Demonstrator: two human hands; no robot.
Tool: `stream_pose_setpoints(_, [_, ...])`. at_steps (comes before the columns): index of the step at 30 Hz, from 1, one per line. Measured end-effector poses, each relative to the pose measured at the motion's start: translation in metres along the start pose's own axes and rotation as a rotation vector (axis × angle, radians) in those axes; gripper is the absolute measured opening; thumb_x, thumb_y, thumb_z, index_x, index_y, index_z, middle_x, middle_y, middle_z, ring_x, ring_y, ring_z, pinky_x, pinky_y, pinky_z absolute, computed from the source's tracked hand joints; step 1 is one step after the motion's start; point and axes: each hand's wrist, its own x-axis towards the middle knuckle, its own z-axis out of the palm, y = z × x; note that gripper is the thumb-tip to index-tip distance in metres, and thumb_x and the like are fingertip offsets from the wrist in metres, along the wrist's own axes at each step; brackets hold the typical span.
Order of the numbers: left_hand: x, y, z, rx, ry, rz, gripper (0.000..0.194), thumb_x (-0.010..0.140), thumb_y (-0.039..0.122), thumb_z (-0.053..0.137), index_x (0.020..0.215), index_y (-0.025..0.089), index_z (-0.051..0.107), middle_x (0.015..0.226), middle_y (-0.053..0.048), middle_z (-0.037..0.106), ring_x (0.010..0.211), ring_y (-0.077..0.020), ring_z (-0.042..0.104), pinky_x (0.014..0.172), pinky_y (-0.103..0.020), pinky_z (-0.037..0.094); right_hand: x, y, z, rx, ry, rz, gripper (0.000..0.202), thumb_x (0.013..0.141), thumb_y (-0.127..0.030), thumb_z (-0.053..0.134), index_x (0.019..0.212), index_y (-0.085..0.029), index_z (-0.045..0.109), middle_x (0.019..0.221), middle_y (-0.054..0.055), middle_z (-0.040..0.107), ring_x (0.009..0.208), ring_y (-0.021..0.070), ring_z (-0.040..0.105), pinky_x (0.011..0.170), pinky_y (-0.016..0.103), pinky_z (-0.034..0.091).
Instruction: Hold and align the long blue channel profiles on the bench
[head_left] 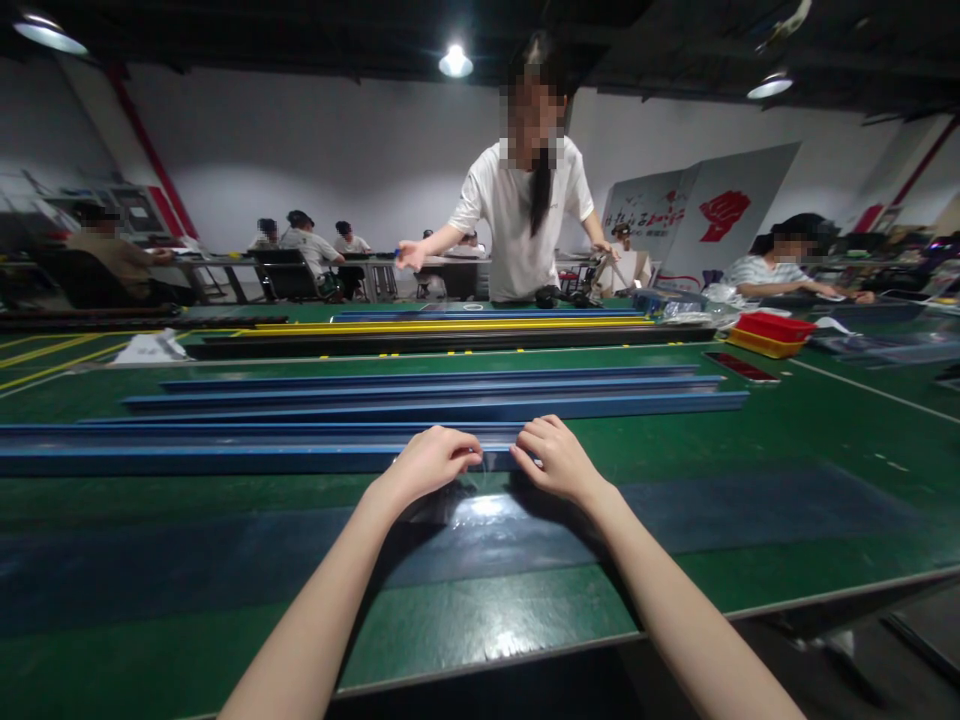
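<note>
A long blue channel-shaped profile (225, 460) lies across the green table, its right end at my hands. My left hand (433, 460) is closed over its front edge, thumb and fingers pinched together; what sits between the fingertips is too small to name. My right hand (553, 458) curls its fingers round the right end of the same profile, thumb on the near side. Closer to me, a long flat translucent bluish sheet (262, 555) lies on the table under my wrists. Several more blue profiles (450, 408) lie parallel just beyond my hands.
Farther back lie black profiles (450, 343) and yellow strips (465, 325). Red and yellow bins (769, 333) and a phone (742, 367) are at the right. A person in a white shirt (525, 220) stands across the table (825, 430), with others seated behind.
</note>
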Motion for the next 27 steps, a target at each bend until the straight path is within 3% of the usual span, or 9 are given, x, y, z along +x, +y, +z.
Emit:
stream_pose_setpoints(10, [0.001,0.000,0.002,0.135,0.003,-0.044,0.020,0.081,0.029,0.048,0.088,0.025,0.066,0.085,-0.001,0.068,0.077,-0.0166,0.059,0.065,-0.022,0.038,-0.001,-0.002,-0.001,-0.012,-0.051,0.122,0.044,0.090,-0.036,0.030,0.065,-0.019,0.061,0.065,0.003,0.060,0.062,0.0115,0.051,0.057,0.026,0.023])
stream_pose_setpoints(18, [0.005,-0.006,0.010,0.179,0.042,-0.031,0.018,0.085,0.027,0.046,0.088,0.025,0.064,0.087,-0.001,0.067,0.081,-0.0157,0.059,0.066,-0.021,0.037,-0.001,0.003,0.003,0.005,-0.079,0.112,0.037,0.090,-0.034,0.032,0.075,-0.019,0.062,0.076,0.005,0.062,0.075,0.0136,0.053,0.063,0.024,0.029])
stream_pose_setpoints(24, [0.004,-0.008,0.012,0.243,0.166,0.034,0.020,0.088,0.028,0.042,0.090,0.023,0.061,0.089,-0.001,0.065,0.081,-0.0146,0.058,0.070,-0.023,0.038,-0.002,0.001,0.001,0.068,-0.129,0.129,0.022,0.087,-0.029,0.036,0.082,-0.020,0.056,0.077,0.004,0.061,0.071,0.0149,0.052,0.063,0.024,0.030])
stream_pose_setpoints(27, [0.004,-0.009,0.014,0.332,0.284,0.090,0.023,0.089,0.030,0.040,0.094,0.021,0.060,0.089,-0.003,0.063,0.083,-0.0149,0.056,0.074,-0.025,0.038,-0.001,0.002,-0.001,0.028,-0.058,0.150,0.020,0.086,-0.022,0.035,0.081,-0.019,0.054,0.076,0.004,0.061,0.071,0.0160,0.051,0.063,0.026,0.029])
